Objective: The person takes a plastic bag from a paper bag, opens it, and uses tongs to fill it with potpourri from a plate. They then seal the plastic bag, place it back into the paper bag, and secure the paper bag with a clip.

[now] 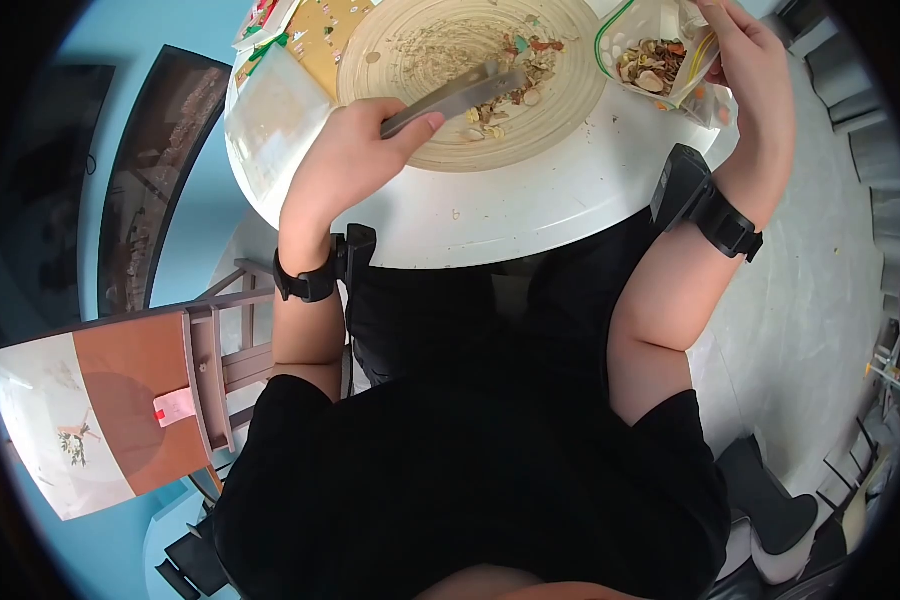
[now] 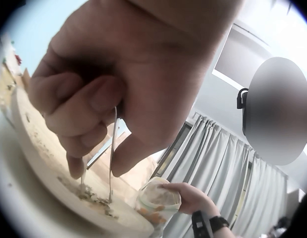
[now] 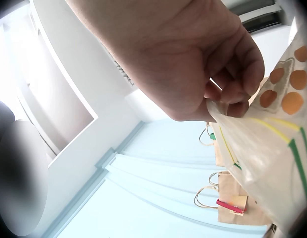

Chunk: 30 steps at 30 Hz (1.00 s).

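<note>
In the head view, the left hand (image 1: 355,152) grips metal tongs (image 1: 455,98), whose tips are over dried bits (image 1: 515,92) on a round woven plate (image 1: 365,75). The left wrist view shows the tongs (image 2: 114,153) between the thumb and curled fingers of the left hand (image 2: 119,74), tips at the bits (image 2: 96,201). At the plate's right, the right hand (image 1: 755,55) pinches the rim of a clear zip bag (image 1: 705,65) holding dried pieces (image 1: 655,65). The right wrist view has the right hand (image 3: 193,64) pinching the bag's edge (image 3: 257,158).
A flat clear bag (image 1: 280,110) lies on the white table (image 1: 510,225) left of the plate, near a patterned gold sheet (image 1: 320,40). Small crumbs dot the tabletop. A chair (image 1: 205,370) stands to the left. Paper bags (image 3: 238,198) appear in the right wrist view.
</note>
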Available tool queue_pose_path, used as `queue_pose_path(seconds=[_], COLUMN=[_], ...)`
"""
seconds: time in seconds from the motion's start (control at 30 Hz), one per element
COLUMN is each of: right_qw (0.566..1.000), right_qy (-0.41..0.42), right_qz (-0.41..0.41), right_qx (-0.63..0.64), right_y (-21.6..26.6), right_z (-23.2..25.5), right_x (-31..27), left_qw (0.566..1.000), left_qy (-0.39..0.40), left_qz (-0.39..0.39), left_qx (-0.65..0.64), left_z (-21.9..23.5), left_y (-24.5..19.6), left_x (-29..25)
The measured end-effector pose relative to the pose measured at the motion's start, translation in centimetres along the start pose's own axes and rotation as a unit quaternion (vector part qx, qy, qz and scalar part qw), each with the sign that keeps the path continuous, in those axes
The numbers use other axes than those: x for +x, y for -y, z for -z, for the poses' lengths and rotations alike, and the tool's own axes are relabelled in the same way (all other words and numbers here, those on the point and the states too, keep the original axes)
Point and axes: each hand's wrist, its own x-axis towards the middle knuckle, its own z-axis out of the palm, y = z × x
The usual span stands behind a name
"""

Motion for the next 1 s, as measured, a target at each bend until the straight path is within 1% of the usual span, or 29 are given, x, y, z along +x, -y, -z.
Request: queue_pose_path(seconds=[0.03, 0.13, 0.23, 0.33, 0.43, 0.53, 0.73, 0.87, 0.97, 1.0], right_qw=[1.0, 1.0, 1.0, 1.0, 1.0, 0.999, 1.0, 0.999, 0.999, 0.999], right_qy=[0.003, 0.006, 0.005, 0.017, 0.018, 0.021, 0.026, 0.027, 0.032, 0.034], right_qz=[0.001, 0.003, 0.002, -0.003, -0.008, -0.015, -0.002, 0.003, 0.0, -0.003], right_qx=[0.005, 0.017, 0.019, 0.02, 0.024, 0.021, 0.001, 0.023, 0.036, 0.038], right_y=[0.1, 0.0, -0.4, -0.5, -0.7, -0.5, -0.1, -0.6, -0.6, -0.5], right_z=[0.0, -0.2, -0.3, -0.3, -0.3, -0.2, 0.1, 0.0, -0.2, -0.2], right_x=[0.0, 0.0, 0.3, 0.4, 0.5, 0.4, 0.2, 0.4, 0.3, 0.3], left_qw=[1.0, 0.999, 0.994, 0.992, 0.992, 0.997, 0.996, 0.99, 0.978, 0.975], left_qy=[0.017, -0.012, -0.058, -0.057, -0.059, -0.028, -0.041, -0.082, -0.103, -0.112], left_qz=[0.0, -0.036, -0.08, -0.085, -0.103, -0.066, -0.07, -0.103, -0.166, -0.185], left_qx=[-0.001, 0.012, 0.043, 0.072, 0.036, 0.005, -0.024, -0.061, -0.073, -0.042], left_z=[0.0, -1.2, -2.2, -2.3, -2.8, -2.4, -1.9, 0.0, 1.5, 1.9], left_y=[-0.3, -1.2, -1.0, -1.6, -0.5, -0.7, -0.6, -1.9, -4.3, -5.1], left_x=[-0.2, -1.3, -1.8, -2.1, -1.8, -1.5, -1.1, -0.5, 0.2, 0.6])
